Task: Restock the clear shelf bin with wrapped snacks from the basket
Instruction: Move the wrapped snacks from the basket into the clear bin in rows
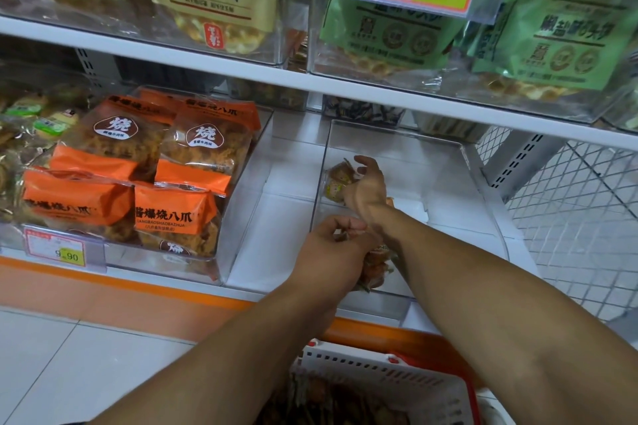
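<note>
Fingers of the right hand (pixel 366 188) loosely spread over wrapped snacks (pixel 340 179) inside the clear bin (pixel 483 190) at frame centre; left hand (pixel 331 252) pinches more snacks above the basket (pixel 397 376), lower centre.

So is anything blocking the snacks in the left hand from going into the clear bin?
Nothing visible. The left hand holds wrapped snacks at the clear bin's open front; the right hand is already inside beside another snack, and the floor there is mostly bare.
</note>
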The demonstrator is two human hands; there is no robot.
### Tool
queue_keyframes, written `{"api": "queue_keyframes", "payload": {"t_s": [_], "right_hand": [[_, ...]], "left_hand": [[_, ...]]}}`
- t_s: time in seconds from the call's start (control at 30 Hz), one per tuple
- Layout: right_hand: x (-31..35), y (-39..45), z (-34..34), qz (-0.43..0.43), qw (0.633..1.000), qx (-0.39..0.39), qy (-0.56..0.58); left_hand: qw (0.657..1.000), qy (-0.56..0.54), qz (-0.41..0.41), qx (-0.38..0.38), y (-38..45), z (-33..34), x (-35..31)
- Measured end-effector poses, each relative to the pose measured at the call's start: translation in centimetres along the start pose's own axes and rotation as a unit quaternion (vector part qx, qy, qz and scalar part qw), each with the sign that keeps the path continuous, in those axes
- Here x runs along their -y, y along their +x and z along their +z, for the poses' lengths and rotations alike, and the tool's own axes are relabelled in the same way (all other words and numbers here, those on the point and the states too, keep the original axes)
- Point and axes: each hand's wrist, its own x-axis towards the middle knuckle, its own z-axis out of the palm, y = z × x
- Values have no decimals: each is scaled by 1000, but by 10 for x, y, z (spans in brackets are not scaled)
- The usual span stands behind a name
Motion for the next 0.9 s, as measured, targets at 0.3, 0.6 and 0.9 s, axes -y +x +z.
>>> {"api": "queue_keyframes", "payload": {"t_s": [0.3,0.6,0.9], "right_hand": [[-4,-6,-5,-25,980,113,-162],[1,-2,-11,75,995,49,-46],[3,4,-9,82,995,28,-40]], "left_hand": [[1000,25,5,-8,3,0,5],[1000,10,-4,-13,2,3,4],[1000,10,-5,-8,1,2,4]]}}
